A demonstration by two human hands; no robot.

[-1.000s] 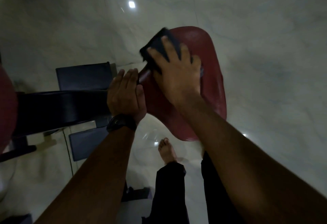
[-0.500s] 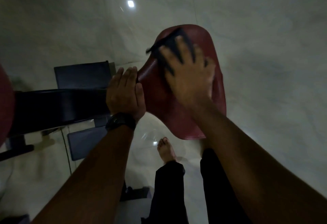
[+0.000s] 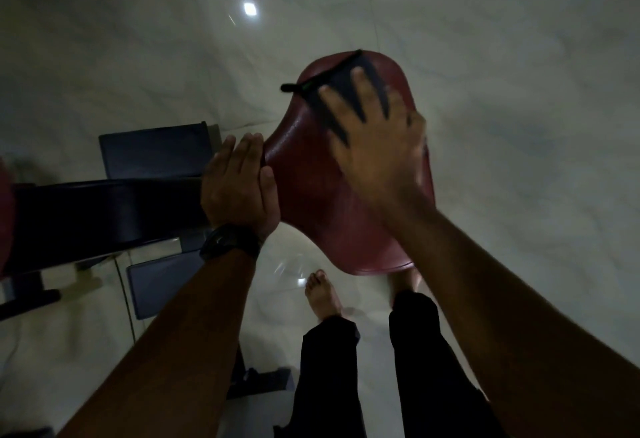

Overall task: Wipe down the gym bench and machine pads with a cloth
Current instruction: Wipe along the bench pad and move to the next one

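Note:
A dark red seat pad (image 3: 311,195) fills the middle of the head view. My right hand (image 3: 377,147) lies flat on it with spread, straight fingers, pressing a dark cloth (image 3: 341,91) against the pad's far end. The cloth sticks out beyond the fingertips and past the pad's left rim. My left hand (image 3: 239,185), a dark watch on its wrist, rests flat against the pad's left edge where the pad meets a black frame bar (image 3: 104,212).
Pale glossy floor tiles (image 3: 519,126) lie all around, reflecting ceiling lights. Dark flat base plates (image 3: 152,153) sit on the floor left of the pad. Another red pad's edge (image 3: 5,216) shows at far left. My bare feet (image 3: 323,295) stand below the pad.
My right hand has slid the cloth away from me and rightward, from the pad's left rim to its far end. My left hand has stayed put.

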